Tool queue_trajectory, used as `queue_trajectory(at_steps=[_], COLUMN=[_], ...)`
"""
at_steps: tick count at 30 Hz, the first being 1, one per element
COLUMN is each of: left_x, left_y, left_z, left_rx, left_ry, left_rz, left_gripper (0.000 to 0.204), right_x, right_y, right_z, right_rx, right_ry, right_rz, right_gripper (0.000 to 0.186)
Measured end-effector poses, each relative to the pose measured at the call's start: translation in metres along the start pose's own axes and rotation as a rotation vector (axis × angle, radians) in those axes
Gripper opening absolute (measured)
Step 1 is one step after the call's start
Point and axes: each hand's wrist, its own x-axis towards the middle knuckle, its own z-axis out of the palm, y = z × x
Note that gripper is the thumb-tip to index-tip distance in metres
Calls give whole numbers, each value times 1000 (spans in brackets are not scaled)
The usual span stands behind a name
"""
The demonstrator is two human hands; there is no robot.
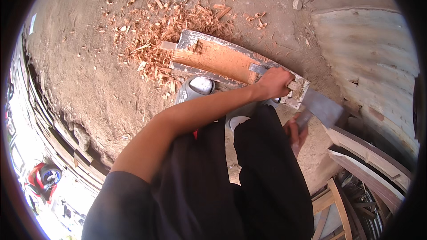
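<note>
A long hollowed piece of wood (218, 58) lies slantwise on the ground, its scooped inside orange-brown and its rim rough grey-white. My left hand (275, 83) is closed round a chisel (258, 68), whose metal blade points left into the hollow. The butt of its handle sticks out past my fist. At the right end of the wood, my right hand (297, 131) grips the handle of a mallet (324, 108) with a blocky grey head, smeared by motion. The mallet head is close to the wood's right end, to the right of the chisel's handle.
Wood shavings (195, 18) are heaped beyond and left of the wood on the dirt ground. My shoes (195, 90) stand close to its near side. A corrugated metal sheet (369, 53) borders the right, with stacked boards (369, 151) nearer. A red motorcycle (44, 178) stands far left.
</note>
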Motion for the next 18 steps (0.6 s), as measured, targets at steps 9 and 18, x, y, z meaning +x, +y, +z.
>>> queue_trajectory(at_steps=[9,18], left_x=[-31,-14], left_y=[-6,-8], left_z=[-5,-4], left_rx=[7,-209], left_ry=[-55,83], left_rz=[162,195], left_gripper=[25,30], right_x=[-22,-33], right_y=[-49,-62], right_z=[-11,-14], right_rx=[95,41], right_ry=[-37,-38], right_rz=[94,51], right_gripper=[29,27])
